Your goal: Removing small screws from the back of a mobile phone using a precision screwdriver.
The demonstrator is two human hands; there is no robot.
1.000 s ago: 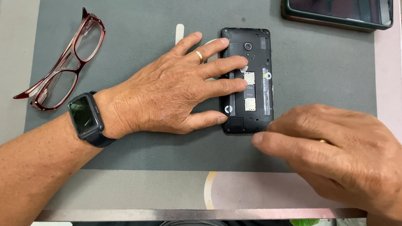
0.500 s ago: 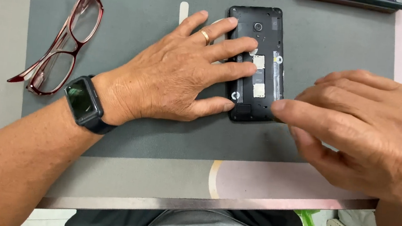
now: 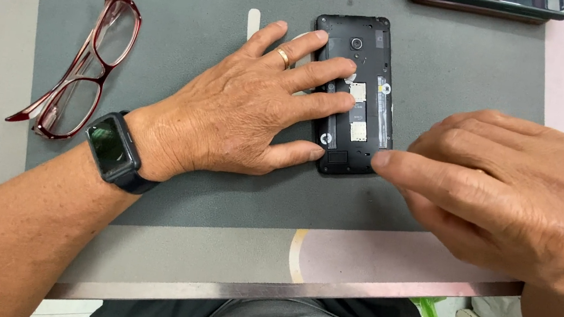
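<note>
Grey mat (image 3: 174, 189); left hand (image 3: 245, 106) flat on phone (image 3: 363, 118).

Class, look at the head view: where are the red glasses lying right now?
The glasses lie folded open on the grey mat at far left, apart from the left hand, just above the smartwatch.

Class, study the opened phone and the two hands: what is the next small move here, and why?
Probably the right hand should work its fingertip along the lower right edge of the phone. The back is off, showing card slots, the left hand lies flat pinning it to the grey mat, and the right fingertip already touches that corner.
</note>
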